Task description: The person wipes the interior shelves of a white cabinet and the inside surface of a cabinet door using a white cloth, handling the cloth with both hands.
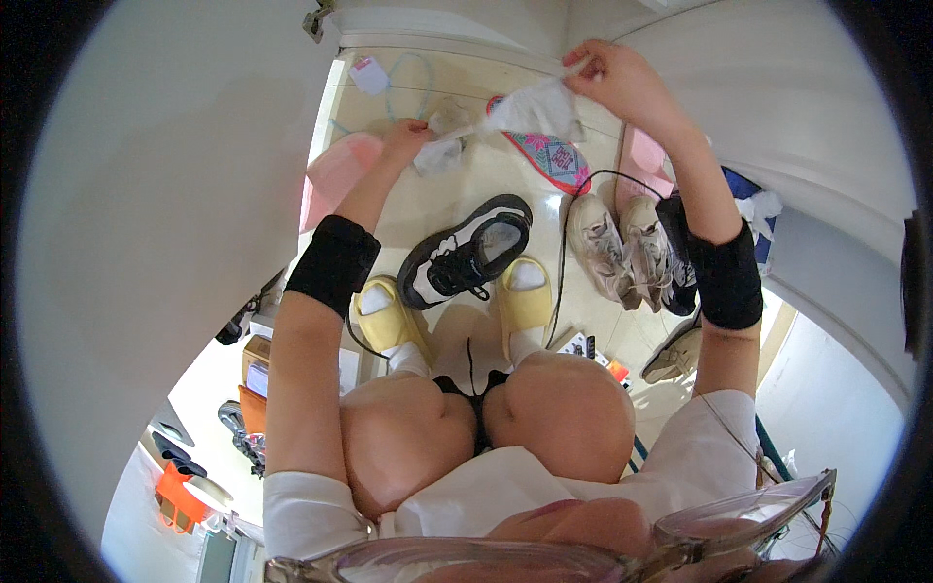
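Observation:
My right hand (609, 80) is raised at the upper right, its fingertips pinching a thin, translucent white sheet (536, 109). The sheet is blurred; I cannot tell whether it is plastic or tissue. At the upper middle, my left hand (408, 138) pinches a pale strip (455, 134) that points towards the sheet. Whether the two are one piece is unclear. Beneath the strip lies a small clear packet (439, 157). Partly behind the sheet is a patterned insole (550, 160) with a red edge. A black and white sneaker (466, 251) lies between me and my hands.
Yellow slippers (526, 295) are on my feet. To the right stand beige sneakers (598, 248) beside a black cable (561, 270). A pink item (342, 175) lies left, near a tag (369, 76) and a pale blue cord loop (410, 87). White panels (168, 182) rise at both sides.

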{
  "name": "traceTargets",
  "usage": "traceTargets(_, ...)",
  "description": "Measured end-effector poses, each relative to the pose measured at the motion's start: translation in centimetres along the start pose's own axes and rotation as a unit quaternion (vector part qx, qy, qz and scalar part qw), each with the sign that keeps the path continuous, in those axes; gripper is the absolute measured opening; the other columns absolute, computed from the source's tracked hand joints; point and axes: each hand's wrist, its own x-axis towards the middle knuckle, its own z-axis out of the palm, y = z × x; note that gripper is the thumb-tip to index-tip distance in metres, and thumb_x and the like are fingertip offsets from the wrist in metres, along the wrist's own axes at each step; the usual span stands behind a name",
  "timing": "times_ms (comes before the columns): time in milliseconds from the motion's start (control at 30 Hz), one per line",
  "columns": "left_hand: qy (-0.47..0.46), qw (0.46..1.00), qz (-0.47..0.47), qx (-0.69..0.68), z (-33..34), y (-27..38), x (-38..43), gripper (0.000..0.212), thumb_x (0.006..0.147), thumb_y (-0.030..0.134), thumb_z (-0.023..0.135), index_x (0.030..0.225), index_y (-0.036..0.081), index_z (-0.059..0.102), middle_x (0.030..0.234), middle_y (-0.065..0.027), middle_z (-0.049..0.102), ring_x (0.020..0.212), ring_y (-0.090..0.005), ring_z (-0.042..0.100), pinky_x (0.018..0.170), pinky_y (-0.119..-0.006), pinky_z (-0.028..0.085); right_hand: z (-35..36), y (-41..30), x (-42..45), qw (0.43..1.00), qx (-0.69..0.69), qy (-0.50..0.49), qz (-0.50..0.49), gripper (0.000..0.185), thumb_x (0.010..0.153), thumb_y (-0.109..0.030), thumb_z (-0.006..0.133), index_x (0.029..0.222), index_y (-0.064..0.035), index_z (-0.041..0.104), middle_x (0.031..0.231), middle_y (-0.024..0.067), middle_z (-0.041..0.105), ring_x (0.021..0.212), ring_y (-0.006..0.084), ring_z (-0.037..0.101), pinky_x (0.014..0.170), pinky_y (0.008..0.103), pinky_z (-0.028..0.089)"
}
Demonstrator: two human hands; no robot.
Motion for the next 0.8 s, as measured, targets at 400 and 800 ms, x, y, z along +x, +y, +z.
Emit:
traceTargets(400,0.031,0.982,0.169,-0.083,-0.4,2.8,-2.5,0.023,0.074,0.005,0.055,0.095,-0.001,0.060,0.087,-0.0131,0.064,0.077,-0.0190,0.061,0.068,-0.027,0.048,-2.9,-2.6,3.8,0.970,-0.010,-0.243,0.007,0.031,0.077,-0.018,0.057,0.101,0.0004,0.056,0.097,0.0136,0.054,0.089,0.0212,0.053,0.080,0.0307,0.042)
traceTargets(800,-0.132,0.971,0.175,-0.094,-1.5,5.4,-3.7,0.025,0.078,0.009,0.055,0.102,0.003,0.059,0.090,-0.0036,0.063,0.083,-0.0125,0.057,0.074,-0.025,0.044,1.1,-2.7,8.1,0.940,0.011,-0.338,0.046,0.024,0.068,-0.024,0.063,0.076,-0.0015,0.065,0.057,-0.0014,0.052,0.049,0.0076,0.043,0.043,0.0235,0.034)
